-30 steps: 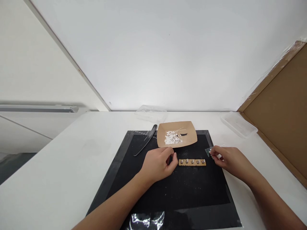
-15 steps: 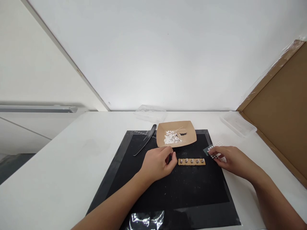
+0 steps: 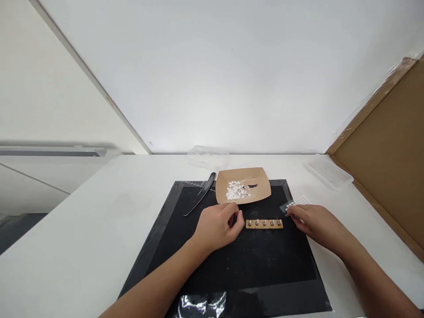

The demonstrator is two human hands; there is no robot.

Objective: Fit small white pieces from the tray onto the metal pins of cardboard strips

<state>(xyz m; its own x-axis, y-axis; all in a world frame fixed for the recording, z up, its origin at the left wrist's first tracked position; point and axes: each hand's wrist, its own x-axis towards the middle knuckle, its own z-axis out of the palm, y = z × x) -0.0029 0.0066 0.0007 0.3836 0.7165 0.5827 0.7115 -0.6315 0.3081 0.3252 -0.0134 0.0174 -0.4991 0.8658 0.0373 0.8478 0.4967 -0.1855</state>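
white table (image 3: 86, 221), bounded at the back by a white wall (image 3: 232, 88). near the foot of the wall, a clear plastic container (image 3: 207, 155); farther right, a shallow translucent tray (image 3: 327, 171), just beside a brown cardboard panel (image 3: 391, 154) edged with glossy film (image 3: 388, 79). far left, a horizontal grey bar (image 3: 53, 151) against pale panelling (image 3: 43, 97).

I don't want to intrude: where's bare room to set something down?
There's bare white table left of the black mat, and lightly specked mat below the tan strip. Crowded: around the paper tray, left hand, and dotted sheet in the right hand.
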